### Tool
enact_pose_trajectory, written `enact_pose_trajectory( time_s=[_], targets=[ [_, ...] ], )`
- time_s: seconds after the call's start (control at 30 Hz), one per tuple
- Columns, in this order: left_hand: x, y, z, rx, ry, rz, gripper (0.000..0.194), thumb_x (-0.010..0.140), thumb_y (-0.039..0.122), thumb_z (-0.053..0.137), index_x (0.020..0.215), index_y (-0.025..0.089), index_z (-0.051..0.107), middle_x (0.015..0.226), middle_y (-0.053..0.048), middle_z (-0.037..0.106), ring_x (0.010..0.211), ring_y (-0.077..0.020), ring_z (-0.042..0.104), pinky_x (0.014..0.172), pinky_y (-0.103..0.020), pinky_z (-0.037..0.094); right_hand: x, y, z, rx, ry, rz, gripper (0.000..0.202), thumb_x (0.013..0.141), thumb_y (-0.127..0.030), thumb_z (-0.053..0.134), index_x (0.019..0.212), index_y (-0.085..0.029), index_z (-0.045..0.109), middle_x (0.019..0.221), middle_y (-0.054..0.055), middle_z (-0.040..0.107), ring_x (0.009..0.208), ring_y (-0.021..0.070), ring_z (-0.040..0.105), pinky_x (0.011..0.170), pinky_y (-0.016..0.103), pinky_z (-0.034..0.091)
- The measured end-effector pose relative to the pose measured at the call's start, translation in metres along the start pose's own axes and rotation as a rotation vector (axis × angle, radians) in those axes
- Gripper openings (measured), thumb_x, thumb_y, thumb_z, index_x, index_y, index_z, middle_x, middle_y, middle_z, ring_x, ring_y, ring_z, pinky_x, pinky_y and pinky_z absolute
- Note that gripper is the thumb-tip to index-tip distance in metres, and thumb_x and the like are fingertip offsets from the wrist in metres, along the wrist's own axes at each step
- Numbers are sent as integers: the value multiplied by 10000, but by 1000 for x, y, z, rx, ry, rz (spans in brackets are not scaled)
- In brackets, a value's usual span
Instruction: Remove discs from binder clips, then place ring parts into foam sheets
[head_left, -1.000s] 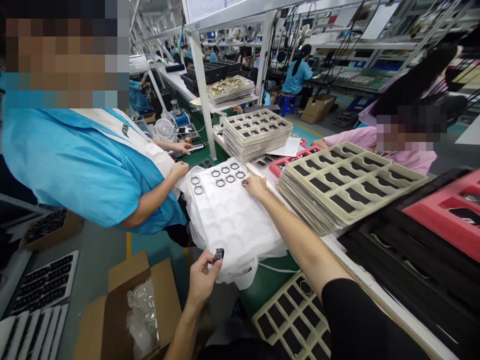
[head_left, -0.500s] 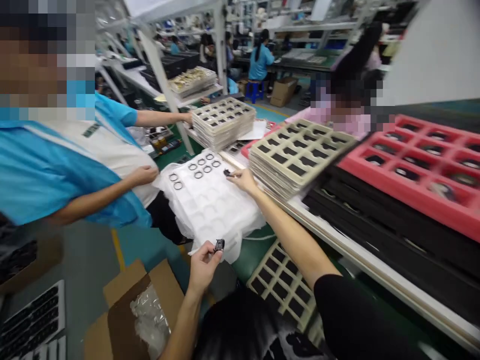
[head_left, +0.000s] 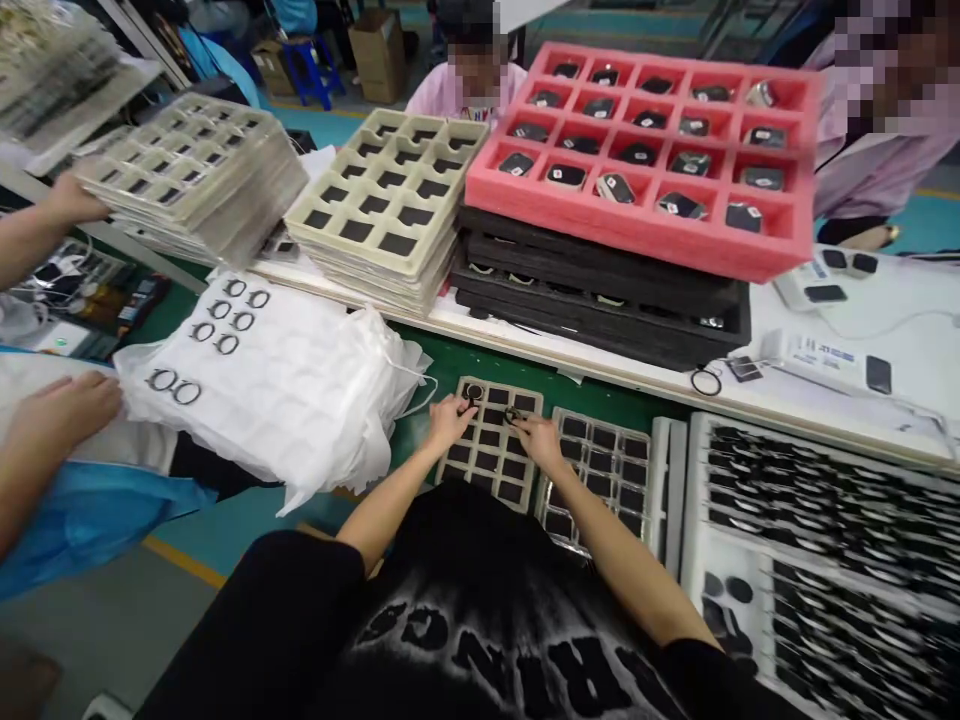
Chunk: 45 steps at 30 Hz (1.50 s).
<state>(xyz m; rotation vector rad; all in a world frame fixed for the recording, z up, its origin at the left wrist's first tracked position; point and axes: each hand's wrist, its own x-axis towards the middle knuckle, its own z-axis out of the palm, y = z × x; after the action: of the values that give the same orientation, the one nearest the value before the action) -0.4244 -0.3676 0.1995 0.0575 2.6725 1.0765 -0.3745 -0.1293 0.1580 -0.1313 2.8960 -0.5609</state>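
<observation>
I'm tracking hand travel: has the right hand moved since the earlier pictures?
Yes: the right hand has moved off the white sheet, rightward in this view, to the nearest beige tray.

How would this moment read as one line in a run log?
left hand: at beige tray | right hand: pinching dark ring, same tray | nearby: eight rings on white sheet

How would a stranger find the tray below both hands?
Along the green bench, start at the big white wrapping. Right of it lies a dark-celled beige tray. Its surface looks matte, unlike the shiny, clear tray at its right.
</observation>
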Motion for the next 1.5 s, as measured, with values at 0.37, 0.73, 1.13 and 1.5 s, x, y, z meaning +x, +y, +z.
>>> enact_pose_trajectory(
  time_s=[0.37,0.73,1.13,1.5],
  targets=[
    [16,-15,65,334,-121,-68,204,999,283,577,1002,171,747,1159,-139,684,1180,-314,543,1022,-487,296,82,23,21,-13,-198,-133,294,1021,-292,538,1101,-299,821,1037,95,724,1041,252,580,903,391,281],
    [-5,-28,55,255,9,-107,313,1069,329,466,1125,206,748,1150,-109,686,1188,-273,561,1003,-446,295,46,26,9,-44,-185,-246,406,1077,-264,403,1268,-273,761,1027,108,658,991,243,559,951,409,264],
    [-51,-59,63,409,-131,110,333,1064,334,452,1017,206,756,1083,-123,680,1121,-269,544,976,-455,278,17,0,32,-96,-246,-142,354,1040,-232,469,1246,-263,756,1129,121,661,1077,256,574,947,405,295],
    [-58,-45,50,440,-294,117,365,1057,286,415,1293,228,687,1386,-134,610,1300,-290,497,1066,-489,324,-1,-21,32,-103,-197,4,377,1062,-279,418,1276,-236,726,1201,159,626,1143,299,519,983,464,296]
  ],
)
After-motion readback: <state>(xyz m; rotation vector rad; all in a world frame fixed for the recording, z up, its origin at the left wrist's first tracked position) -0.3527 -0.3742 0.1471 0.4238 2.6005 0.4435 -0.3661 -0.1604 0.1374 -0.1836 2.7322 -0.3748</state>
